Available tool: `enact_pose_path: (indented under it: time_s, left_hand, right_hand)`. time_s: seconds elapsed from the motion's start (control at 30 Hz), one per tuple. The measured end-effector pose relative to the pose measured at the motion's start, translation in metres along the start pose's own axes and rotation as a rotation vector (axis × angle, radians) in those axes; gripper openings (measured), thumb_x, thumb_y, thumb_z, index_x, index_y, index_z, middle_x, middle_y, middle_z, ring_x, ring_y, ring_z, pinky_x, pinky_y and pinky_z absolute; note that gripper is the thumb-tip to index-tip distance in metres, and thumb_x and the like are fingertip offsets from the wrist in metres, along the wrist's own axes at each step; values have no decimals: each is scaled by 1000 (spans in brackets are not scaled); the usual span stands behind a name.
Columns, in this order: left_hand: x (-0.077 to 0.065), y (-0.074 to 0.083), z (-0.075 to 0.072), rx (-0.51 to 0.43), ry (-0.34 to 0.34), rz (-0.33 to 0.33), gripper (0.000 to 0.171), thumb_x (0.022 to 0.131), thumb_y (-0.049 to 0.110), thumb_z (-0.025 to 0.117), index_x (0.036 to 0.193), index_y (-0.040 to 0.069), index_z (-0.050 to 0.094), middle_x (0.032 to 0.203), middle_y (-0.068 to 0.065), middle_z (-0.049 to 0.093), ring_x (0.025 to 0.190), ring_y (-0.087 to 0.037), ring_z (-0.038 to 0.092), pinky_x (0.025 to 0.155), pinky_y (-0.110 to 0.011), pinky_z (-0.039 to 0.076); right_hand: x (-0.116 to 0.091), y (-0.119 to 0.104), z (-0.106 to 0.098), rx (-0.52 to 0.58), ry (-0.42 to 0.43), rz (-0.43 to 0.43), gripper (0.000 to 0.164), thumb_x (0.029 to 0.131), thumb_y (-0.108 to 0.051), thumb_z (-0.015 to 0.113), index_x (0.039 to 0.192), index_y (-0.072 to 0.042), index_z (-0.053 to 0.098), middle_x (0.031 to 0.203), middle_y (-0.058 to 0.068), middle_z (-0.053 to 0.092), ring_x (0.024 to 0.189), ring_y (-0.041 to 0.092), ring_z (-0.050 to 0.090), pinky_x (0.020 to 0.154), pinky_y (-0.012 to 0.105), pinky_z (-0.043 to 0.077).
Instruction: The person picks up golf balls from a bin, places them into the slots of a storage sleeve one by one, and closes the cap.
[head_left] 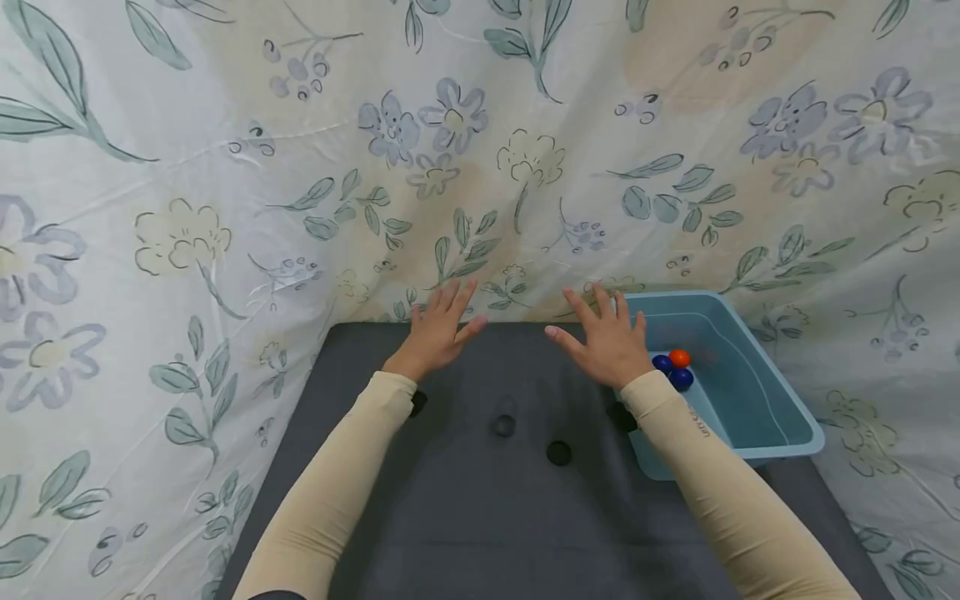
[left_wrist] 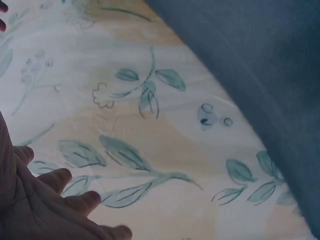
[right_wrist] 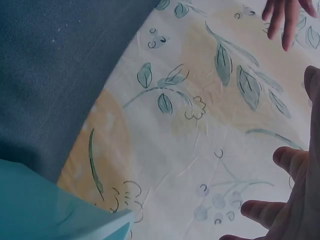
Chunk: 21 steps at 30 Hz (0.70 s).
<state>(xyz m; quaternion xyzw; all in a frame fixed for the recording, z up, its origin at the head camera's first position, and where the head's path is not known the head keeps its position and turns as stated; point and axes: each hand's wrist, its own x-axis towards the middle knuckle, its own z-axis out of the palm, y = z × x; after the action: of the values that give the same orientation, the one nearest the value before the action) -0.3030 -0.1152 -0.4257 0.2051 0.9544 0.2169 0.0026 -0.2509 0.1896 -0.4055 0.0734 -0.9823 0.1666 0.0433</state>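
Both hands are raised above the far part of the dark table, with fingers spread and nothing held. My left hand (head_left: 435, 335) is over the table's far left side, and its fingers show at the lower left of the left wrist view. My right hand (head_left: 611, 340) is beside the left rim of a light blue plastic bin (head_left: 772, 375); whether it touches the rim cannot be told. Inside the bin lie two dark blue balls (head_left: 681, 380) and an orange ball (head_left: 679, 358). Part of the bin is hidden behind the right forearm.
A small black disc (head_left: 558, 453) and a dark, partly see-through round piece (head_left: 504, 426) lie mid-table (head_left: 480, 500). A floral cloth (head_left: 450, 167) hangs behind the table's far edge and along both sides. The bin occupies the table's right side.
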Motion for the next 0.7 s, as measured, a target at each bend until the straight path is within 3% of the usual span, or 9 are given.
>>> enact_pose_path:
  time_s: [0.17,0.27,0.43,0.57,0.7]
  left_hand:
    - [-1,-4,12,-120,-13,30,86,98,79,19,168,32,0,176,-8,4,162,-36,8,124,-72,11]
    - [-5,-5,20,-217,-33,42,81,104,71,28,168,29,1,176,-8,7,163,-34,9,128,-63,13]
    - [-10,-8,40,-347,-63,43,83,104,70,32,168,25,4,176,-3,7,163,-31,11,130,-57,16]
    - [-14,-10,57,-373,-73,50,90,101,73,31,168,19,9,175,-8,14,160,-34,21,128,-57,22]
    - [-17,-8,72,-378,-95,44,93,98,75,36,168,20,12,174,-11,18,158,-37,27,126,-58,27]
  right_hand:
    - [-1,8,-6,5,10,19,86,98,-79,40,167,-33,19,173,20,9,156,56,7,114,85,8]
    - [-2,14,-10,12,21,29,86,98,-78,41,167,-32,20,173,22,9,155,57,8,113,85,8]
    - [0,25,-13,14,51,47,88,97,-80,39,167,-32,19,172,24,9,154,57,10,112,85,10]
    - [-2,34,-17,14,68,57,88,97,-80,38,167,-32,19,172,25,11,154,56,12,111,86,12]
    - [-5,44,-21,19,68,71,88,97,-79,39,167,-30,19,172,25,9,154,55,11,111,86,11]
